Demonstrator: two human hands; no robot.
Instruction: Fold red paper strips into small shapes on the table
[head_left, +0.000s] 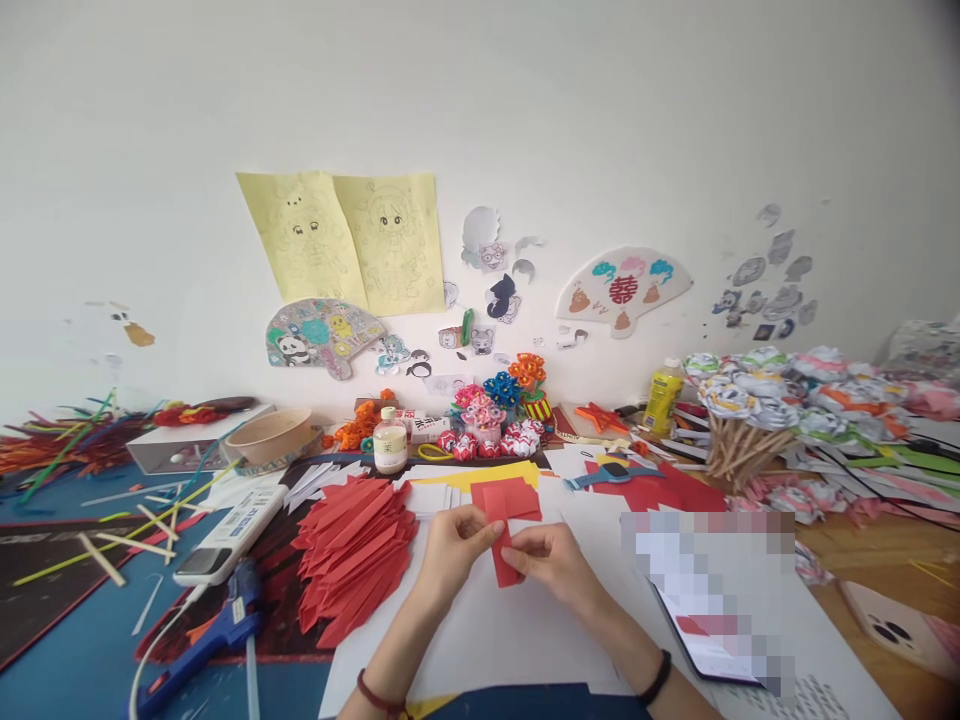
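Note:
Both my hands hold one folded red paper strip point(504, 548) above a white sheet point(487, 630) at the table's middle. My left hand point(454, 548) pinches its upper left edge. My right hand point(553, 560) grips its lower right side. A pile of several folded red paper pieces point(352, 555) lies just left of my left hand. Flat red paper squares point(514, 497) lie just behind the strip.
A blue glue gun point(217, 630) and a white remote point(232, 530) lie at the left. Behind are a small bottle point(390, 442), a paper bowl point(271, 435), paper flowers point(499, 415) and a yellow glue bottle point(662, 398). A phone point(896, 630) and paper bouquets point(757, 400) are at the right.

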